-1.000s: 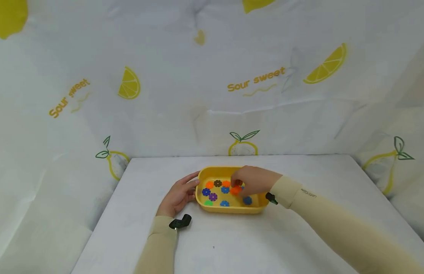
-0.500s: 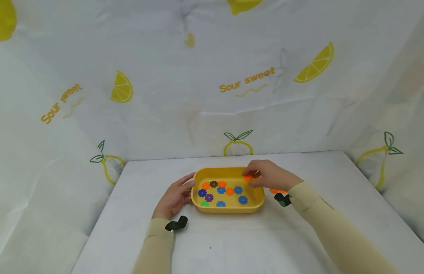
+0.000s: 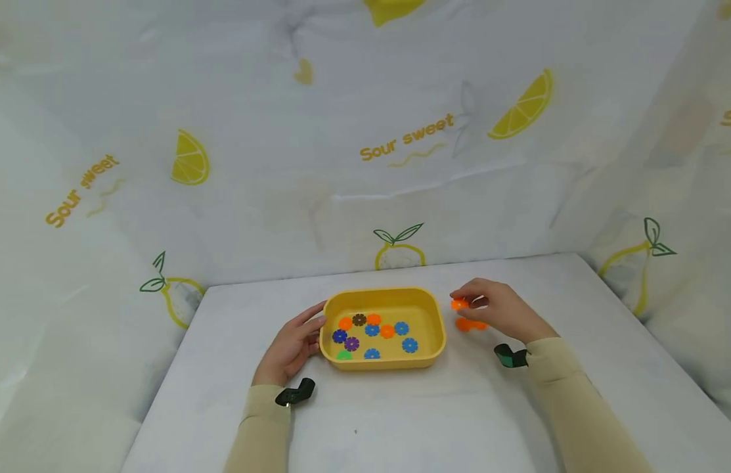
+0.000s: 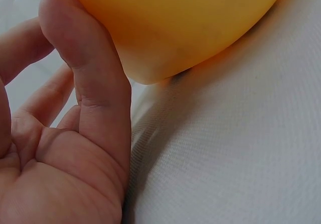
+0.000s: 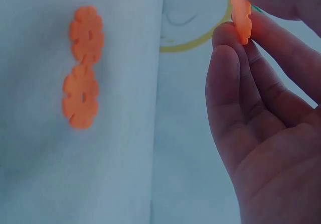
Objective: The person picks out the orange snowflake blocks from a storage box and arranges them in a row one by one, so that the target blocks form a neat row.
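Right of the yellow tray (image 3: 383, 364): upright orange disc (image 3: 458, 305) pinched by the right hand (image 3: 498, 309).
Tray's left end: touched by the loosely spread left hand (image 3: 288, 348).
White table (image 3: 436, 420): two more orange discs (image 5: 89, 57), touching.

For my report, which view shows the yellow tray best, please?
The head view: it shows the yellow tray almost whole. The left wrist view shows only part of it; the right wrist view, none.

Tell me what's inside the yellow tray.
Three orange discs, four light blue, one dark blue, one brown, one purple, one green. The tray's near wall partly covers the green and one light blue disc; anything wholly behind it is hidden.
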Tool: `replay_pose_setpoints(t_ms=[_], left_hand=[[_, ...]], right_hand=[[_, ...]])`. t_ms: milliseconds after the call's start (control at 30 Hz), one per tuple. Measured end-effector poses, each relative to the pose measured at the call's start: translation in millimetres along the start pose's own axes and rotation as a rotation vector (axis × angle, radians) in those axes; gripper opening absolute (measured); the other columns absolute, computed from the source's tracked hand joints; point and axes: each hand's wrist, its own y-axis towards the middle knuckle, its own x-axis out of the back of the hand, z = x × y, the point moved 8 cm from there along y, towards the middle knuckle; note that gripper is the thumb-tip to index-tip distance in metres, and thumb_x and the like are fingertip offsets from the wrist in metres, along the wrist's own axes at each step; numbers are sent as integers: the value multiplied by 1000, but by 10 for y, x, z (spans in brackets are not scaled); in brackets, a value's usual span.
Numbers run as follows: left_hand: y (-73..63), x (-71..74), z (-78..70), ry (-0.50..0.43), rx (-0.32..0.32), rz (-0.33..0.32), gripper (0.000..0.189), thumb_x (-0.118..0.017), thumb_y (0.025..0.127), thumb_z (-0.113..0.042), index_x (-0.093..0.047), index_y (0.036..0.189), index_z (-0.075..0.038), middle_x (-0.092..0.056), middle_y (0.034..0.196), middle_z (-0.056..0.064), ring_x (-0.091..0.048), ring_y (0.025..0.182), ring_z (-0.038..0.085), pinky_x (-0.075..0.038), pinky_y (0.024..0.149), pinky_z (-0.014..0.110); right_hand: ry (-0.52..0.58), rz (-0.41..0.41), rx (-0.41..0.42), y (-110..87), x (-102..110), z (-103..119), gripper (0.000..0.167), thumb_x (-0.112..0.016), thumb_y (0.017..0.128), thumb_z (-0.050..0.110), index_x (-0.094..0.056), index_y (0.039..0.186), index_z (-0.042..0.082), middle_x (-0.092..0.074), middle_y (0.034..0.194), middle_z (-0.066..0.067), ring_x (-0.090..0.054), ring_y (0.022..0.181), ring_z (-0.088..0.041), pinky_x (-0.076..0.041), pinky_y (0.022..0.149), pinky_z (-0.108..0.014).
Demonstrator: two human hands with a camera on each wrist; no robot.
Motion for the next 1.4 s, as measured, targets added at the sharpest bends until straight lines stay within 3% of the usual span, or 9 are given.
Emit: replay_pose_setpoints(t_ms=[233,400,533,767,1133,1400], left_hand=[[-19,18,24,-6,8,-1,53,-77,101,-39,-63,152,-31,-69,133,7,-64,88,17,-59,74,25],[-18,10,15,-7,10,-20,54,-77,101,-39,-63,152,-31,-68,136,7,-63,89,18,-59,73,24],[-34,31,6,-18,11,-29,53,-76,102,-38,-63,152,-30,-68,136,8,-63,87,18,-59,72,24],[-37,36,1,-32,17,-19,51,-76,102,-36,-63,151,-31,-70,134,7,-64,85,16,-60,73,23],[-34,-5,11,-36,22,10,55,-74,104,-35,-59,156,-27,-70,131,6,-65,84,14,-60,73,23],[-25,0,9,-28,16,-3,54,-74,104,-36,-59,156,-28,-70,131,6,-64,84,13,-60,73,22]], right_hand=[[-11,-90,-34,-173,130,-364,35,-80,99,24,-76,133,15,-74,128,0,-68,113,-21,-57,94,-22],[-16,-110,-10,-212,195,-474,38,-82,98,30,-77,132,13,-76,125,-1,-67,108,-19,-56,94,-19],[-17,-112,-21,-210,221,-504,38,-83,97,27,-77,131,12,-76,124,-3,-66,108,-20,-56,93,-23],[-36,-88,-97,-213,174,-629,35,-80,98,20,-76,131,10,-73,128,-10,-64,111,-25,-57,96,-42],[-86,-72,-126,-236,127,-752,32,-80,97,21,-77,129,13,-73,124,-8,-64,110,-25,-54,95,-43],[-99,-70,-139,-232,108,-752,29,-77,97,18,-77,126,12,-73,124,-10,-64,110,-28,-56,97,-50]])
